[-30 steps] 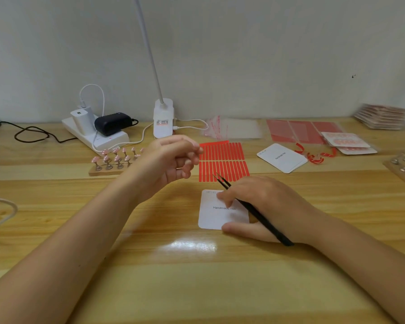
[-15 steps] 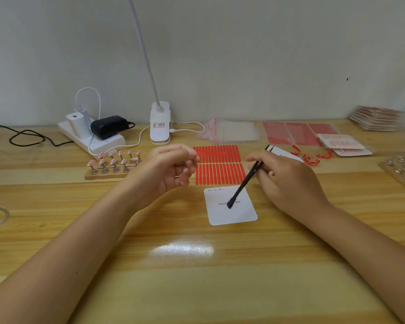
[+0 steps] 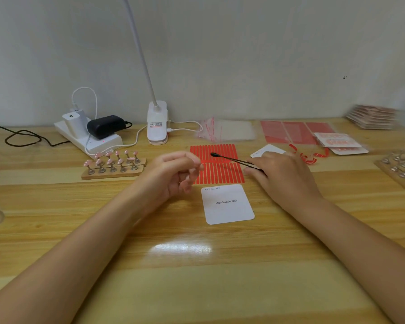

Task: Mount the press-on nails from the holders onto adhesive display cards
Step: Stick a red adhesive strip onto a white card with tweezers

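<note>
A white display card (image 3: 227, 204) printed "Handmade Nail" lies on the wooden table in front of me. Behind it is a sheet of red adhesive strips (image 3: 218, 164). My right hand (image 3: 283, 176) grips black tweezers (image 3: 234, 159), which point left over the red sheet. My left hand (image 3: 173, 174) hovers left of the sheet, fingers loosely curled and holding nothing. A wooden holder (image 3: 112, 163) with several pink nails on metal stands sits to the far left of my left hand. A second white card (image 3: 267, 150) lies partly behind my right hand.
At the back stand a white power strip (image 3: 89, 136) with chargers and a clip lamp (image 3: 157, 122). Clear bags (image 3: 227, 130), red sheets (image 3: 295, 132), packed nail cards (image 3: 339, 142) and peeled red strips (image 3: 311, 157) lie back right. Another holder board (image 3: 400, 167) sits at the right edge.
My right hand lifted off the white card and moved back right, swinging the tweezers to point left over the red strips. The left hand barely moved.
</note>
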